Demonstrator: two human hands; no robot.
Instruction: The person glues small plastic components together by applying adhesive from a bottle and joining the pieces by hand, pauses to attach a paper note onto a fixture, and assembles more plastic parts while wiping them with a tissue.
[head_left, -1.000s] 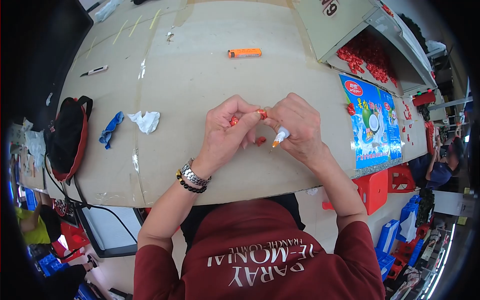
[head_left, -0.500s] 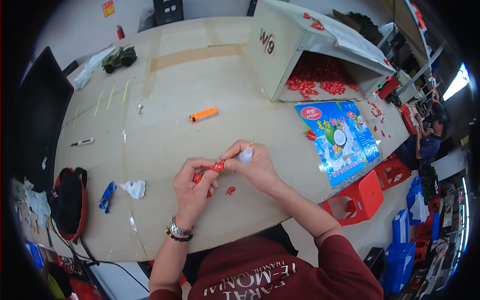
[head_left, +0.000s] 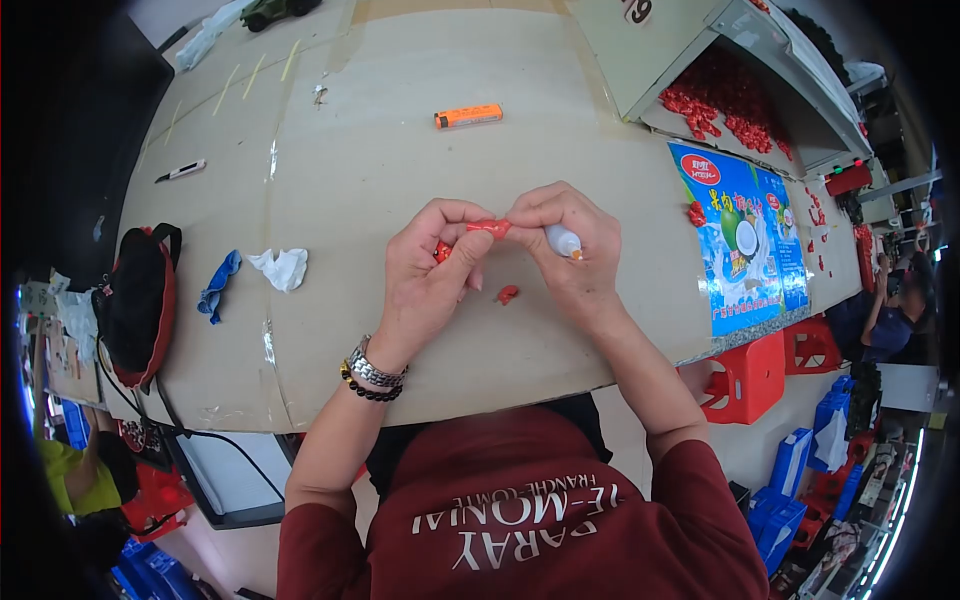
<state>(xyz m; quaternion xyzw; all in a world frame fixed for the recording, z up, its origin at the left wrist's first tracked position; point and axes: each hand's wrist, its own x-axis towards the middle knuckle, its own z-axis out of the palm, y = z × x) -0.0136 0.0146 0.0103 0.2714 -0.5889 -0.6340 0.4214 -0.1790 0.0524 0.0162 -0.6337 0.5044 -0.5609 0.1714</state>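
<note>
My left hand [head_left: 430,270] is closed on small red pieces; one red piece [head_left: 488,228] sits between its thumb and fingers, and another [head_left: 442,251] shows inside the curled fingers. The thumb and forefinger of my right hand [head_left: 580,250] pinch the right end of the front red piece. A small white bottle with an orange tip [head_left: 564,243] is tucked in my right palm. Below the hands, a loose red piece [head_left: 508,294] lies on the table [head_left: 380,160].
An orange object [head_left: 468,116] lies beyond my hands. White tissue [head_left: 280,269], blue cloth [head_left: 219,286] and a black-red bag [head_left: 140,305] are left. At right are a blue poster [head_left: 745,240] and a box of red pieces [head_left: 660,60]. A person [head_left: 890,318] sits far right.
The head view swung toward the box and back. My hands stay together around the red piece, and the bottle in my right hand has changed its tilt, its tip now pointing toward me.
</note>
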